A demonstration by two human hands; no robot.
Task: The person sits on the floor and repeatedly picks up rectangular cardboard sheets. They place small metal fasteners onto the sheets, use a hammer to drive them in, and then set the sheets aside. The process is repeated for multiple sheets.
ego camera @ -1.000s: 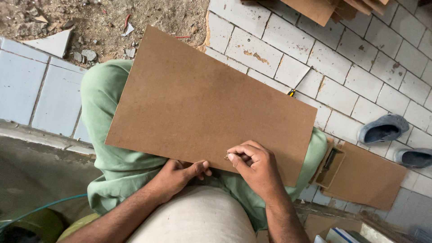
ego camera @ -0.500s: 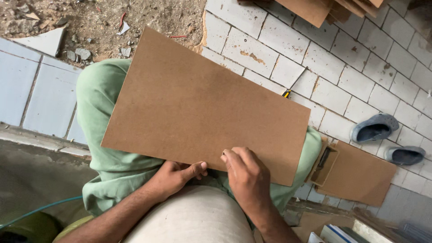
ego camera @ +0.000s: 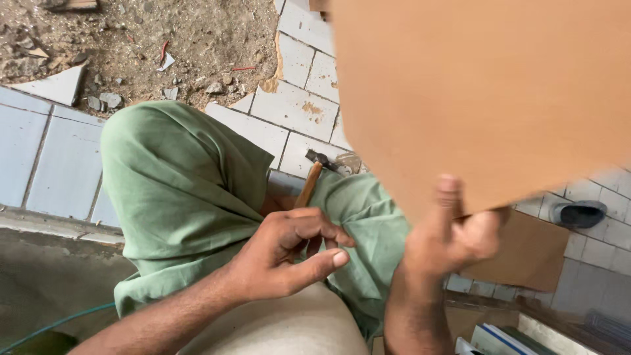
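Gripping the lower corner of a tan board (ego camera: 486, 98), the right hand (ego camera: 453, 240) lifts it up and rightward, thumb pressed on its face. Left hand (ego camera: 289, 253), fingers (ego camera: 328, 233) loosely curled and holding nothing, is nearer the hammer (ego camera: 314, 176), whose handle runs away between green-trousered knees (ego camera: 177, 190). Beyond lie white floor tiles (ego camera: 289, 108) and rubble (ego camera: 131, 39).

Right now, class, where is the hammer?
In the head view the hammer lies mid-frame between the green-clad knees, its head on the white tiles, just above the left hand.
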